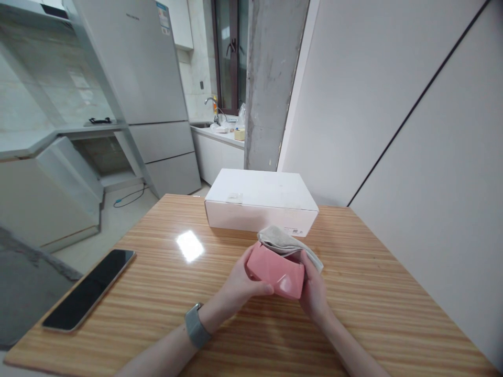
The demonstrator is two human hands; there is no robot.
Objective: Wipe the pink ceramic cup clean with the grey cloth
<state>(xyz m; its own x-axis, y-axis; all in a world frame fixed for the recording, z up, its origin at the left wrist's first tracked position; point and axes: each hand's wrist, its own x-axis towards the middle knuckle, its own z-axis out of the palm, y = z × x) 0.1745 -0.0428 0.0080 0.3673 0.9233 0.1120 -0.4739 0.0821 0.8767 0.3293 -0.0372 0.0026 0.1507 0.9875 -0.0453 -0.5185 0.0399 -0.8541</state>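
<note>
A glossy pink box-like container (275, 270) with faceted sides is held tilted above the table in front of me. My left hand (245, 280) is closed round its left side, thumb across the front face and the other fingers mostly hidden behind. Along the container's upper edge lies a folded grey cloth (281, 241), which drapes over to the right. At the right end, my right hand (312, 285) is closed on the cloth and presses it against the container. Its fingertips are hidden, and I cannot tell how far the cloth reaches inside.
Just beyond my hands, a white cardboard box (261, 212) stands on the wood-grain table (377, 314). A dark-screened phone (90, 290) lies near the left edge. A white wall (412, 131) borders the right side; a fridge (137, 68) and a sink counter stand behind.
</note>
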